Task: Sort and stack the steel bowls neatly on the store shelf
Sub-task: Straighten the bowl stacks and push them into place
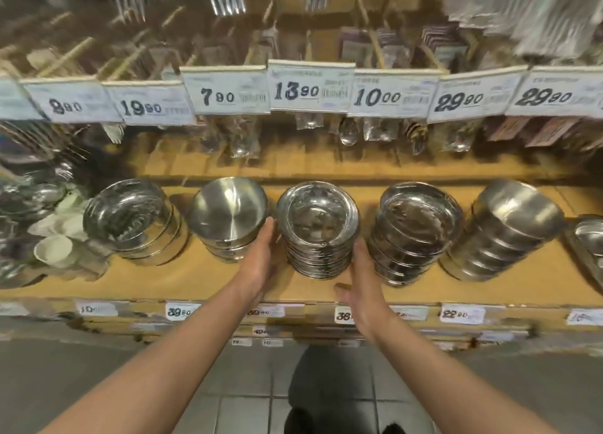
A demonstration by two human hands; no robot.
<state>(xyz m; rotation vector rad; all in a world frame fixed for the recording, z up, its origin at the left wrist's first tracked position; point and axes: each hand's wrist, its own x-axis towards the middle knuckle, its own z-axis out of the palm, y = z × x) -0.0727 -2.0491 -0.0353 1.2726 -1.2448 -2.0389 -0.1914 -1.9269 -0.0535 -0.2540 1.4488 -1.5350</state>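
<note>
Several stacks of steel bowls stand in a row on the wooden shelf point(202, 280). The middle stack point(318, 228) of shallow rimmed bowls sits between my two hands. My left hand point(264, 257) lies with straight fingers along the stack's left side, in the gap next to the brushed-steel stack point(228, 218). My right hand point(362, 280) is flat against the stack's right lower side, thumb pointing left over the shelf. Neither hand curls round a bowl. More stacks stand at the left point(130, 220), the right point(417, 231) and the far right point(509, 228).
Price tags point(310, 86) hang on a rail above the bowls, with bagged spoons point(349, 133) behind them. White cups point(54, 249) and mixed steelware crowd the shelf's left end. A steel tray point(587, 238) sits at the right edge. The shelf's front edge carries price labels point(179, 311).
</note>
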